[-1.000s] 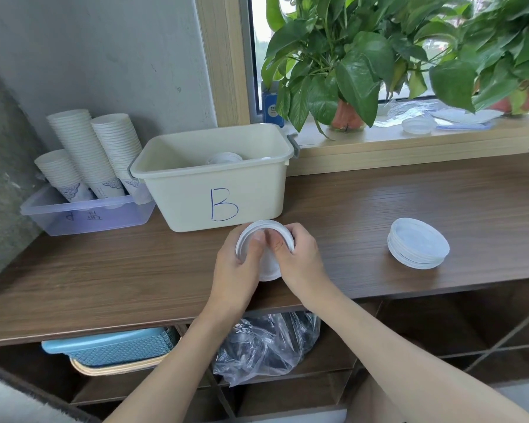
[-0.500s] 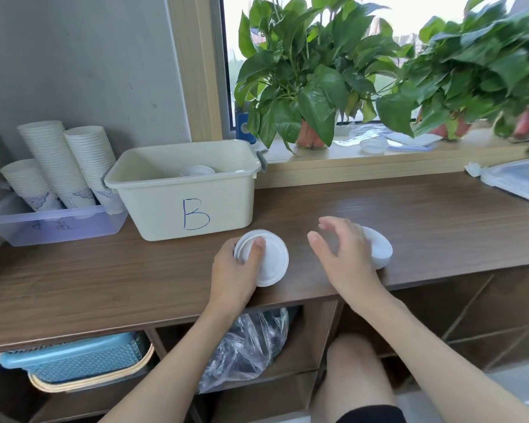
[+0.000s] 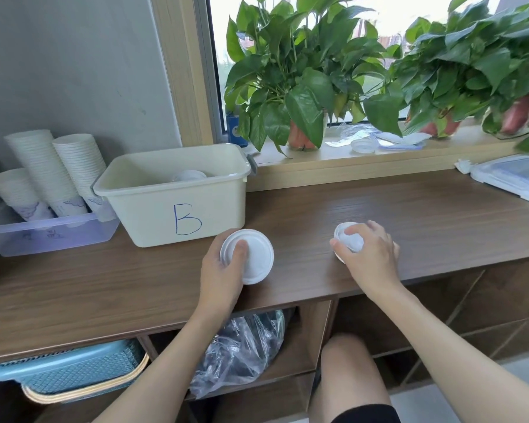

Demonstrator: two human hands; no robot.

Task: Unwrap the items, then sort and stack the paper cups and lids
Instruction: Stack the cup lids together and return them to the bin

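My left hand (image 3: 223, 270) holds a small stack of white lids (image 3: 254, 257) tilted up above the wooden counter, thumb across the top lid. My right hand (image 3: 368, 254) lies over a second pile of white lids (image 3: 347, 238) on the counter to the right, fingers curled round its edges. A cream bin marked "B" (image 3: 177, 199) stands behind my left hand with a few lids (image 3: 188, 176) inside. Left of it, stacked paper cups (image 3: 46, 172) stand upside down in a clear bin (image 3: 49, 236).
Potted plants (image 3: 300, 87) and loose plastic wrap (image 3: 376, 138) sit on the windowsill. A clear container lid (image 3: 513, 178) lies at the counter's right end. Below the counter are a blue basket (image 3: 71, 370), a crumpled plastic bag (image 3: 242, 349) and my knee (image 3: 345, 377).
My right hand left the lids in my left hand, moved right and came down onto the second lid pile. The view has shifted right.
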